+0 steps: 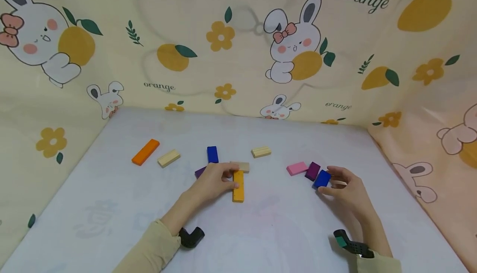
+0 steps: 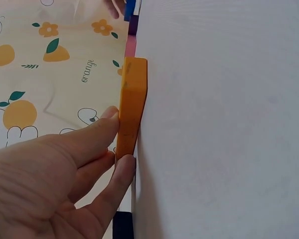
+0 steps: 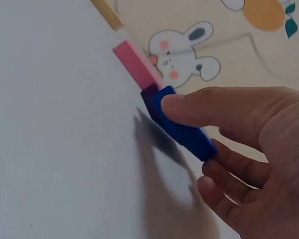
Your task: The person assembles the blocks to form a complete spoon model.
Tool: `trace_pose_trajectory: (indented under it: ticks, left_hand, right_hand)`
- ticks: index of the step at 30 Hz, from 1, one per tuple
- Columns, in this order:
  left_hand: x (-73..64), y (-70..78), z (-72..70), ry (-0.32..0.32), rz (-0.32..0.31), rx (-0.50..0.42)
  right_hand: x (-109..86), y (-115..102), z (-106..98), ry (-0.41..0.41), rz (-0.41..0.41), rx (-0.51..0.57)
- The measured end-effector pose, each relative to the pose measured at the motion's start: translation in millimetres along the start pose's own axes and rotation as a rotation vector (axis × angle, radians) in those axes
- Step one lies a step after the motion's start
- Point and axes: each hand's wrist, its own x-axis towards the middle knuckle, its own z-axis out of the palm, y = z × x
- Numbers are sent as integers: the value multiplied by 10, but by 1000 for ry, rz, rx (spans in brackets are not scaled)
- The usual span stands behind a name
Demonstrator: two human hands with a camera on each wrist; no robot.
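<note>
My left hand (image 1: pixel 210 184) pinches a yellow-orange wooden block (image 1: pixel 238 190) between thumb and fingers; the left wrist view shows the same block (image 2: pixel 133 94) gripped near its lower end. A plain wood block (image 1: pixel 244 167) is close by the far end of the yellow one. Beside that hand lie a blue block (image 1: pixel 213 154) and a purple block (image 1: pixel 199 172), the latter partly hidden. At the right, my right hand (image 1: pixel 350 190) holds another blue block (image 1: pixel 322 179) by its ends, tilted over the table (image 3: pixel 184 130). A dark purple block (image 1: pixel 312 171) sits right beside it, followed by a pink block (image 1: pixel 297 168).
An orange block (image 1: pixel 145 152) and a plain wood block (image 1: pixel 169 158) lie at the table's left. Another plain block (image 1: pixel 261 152) lies toward the back. Patterned cloth (image 1: pixel 238 57) stands behind the white table (image 1: pixel 279 231) and along its sides.
</note>
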Motion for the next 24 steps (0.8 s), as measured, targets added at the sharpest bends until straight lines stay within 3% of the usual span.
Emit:
trace_pose_trajectory:
  ticks: [7, 12, 24]
  left_hand:
    - [0, -2, -8, -4, 1, -8]
    - [13, -3, -8, 2, 13, 1]
    - [-4, -11, -4, 4, -15, -4]
  right_hand:
    - [-14, -225, 151, 9, -89, 47]
    - [-25, -413, 329, -49, -172, 87]
    - [-145, -831, 784, -168, -206, 193]
